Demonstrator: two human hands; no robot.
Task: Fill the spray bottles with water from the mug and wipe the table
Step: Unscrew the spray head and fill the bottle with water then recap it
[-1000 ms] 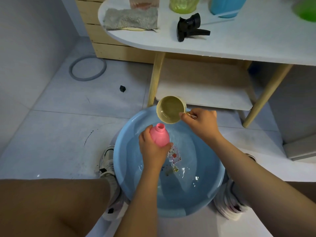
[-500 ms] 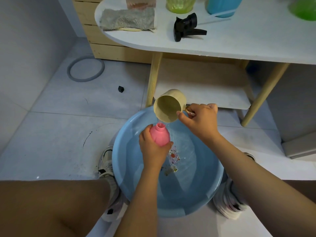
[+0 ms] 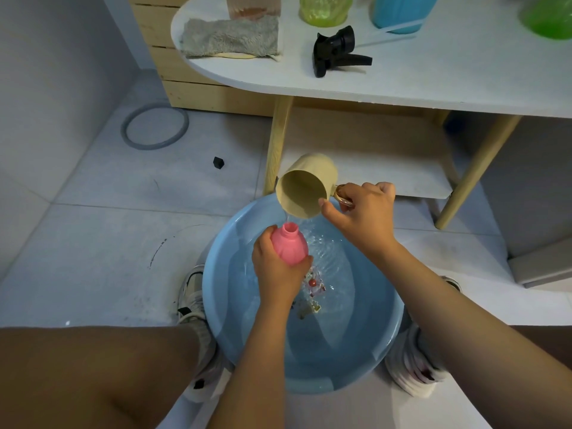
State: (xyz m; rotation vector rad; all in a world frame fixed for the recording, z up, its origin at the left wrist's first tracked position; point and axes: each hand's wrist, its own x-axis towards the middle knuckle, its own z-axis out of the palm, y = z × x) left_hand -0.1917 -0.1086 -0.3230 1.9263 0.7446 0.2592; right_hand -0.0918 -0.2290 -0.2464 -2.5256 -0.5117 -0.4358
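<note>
Pink bottle (image 3: 290, 246): uncapped, held upright over the blue basin (image 3: 229, 329), in the near centre of the scene; neck open directly under the mug's lip.
Left hand (image 3: 275, 274): fingers wrapped round the bottle's body, grasping it firmly.
Mug (image 3: 305, 188): beige, tipped steeply towards the bottle, mouth facing the viewer; thin stream of water (image 3: 287, 217) falling from the lower lip to the bottle neck.
Right hand (image 3: 360, 218): clenched on the mug's handle, thumb laid along the rim.
Change: a second ago, mug held nearly level with no flow; half a second ago, tilt begun; now tilted much further, stream running, ripples spreading in the basin beside the bottle.
Meaning for task: filling of this bottle under way, judged at an early stage; some water apparently missing the neck and falling into the basin; fill level not visible through the pink wall.
Basin: on the floor between the feet, holding water, catching the spill.
Table (image 3: 433, 75): far side, carrying a black spray head (image 3: 335, 51), grey cloth (image 3: 230, 37), and yellow (image 3: 325, 9), blue (image 3: 402, 12) and green (image 3: 549, 17) bottles.
Outstanding: spray head not yet fitted; other bottles and wiping not yet done.
</note>
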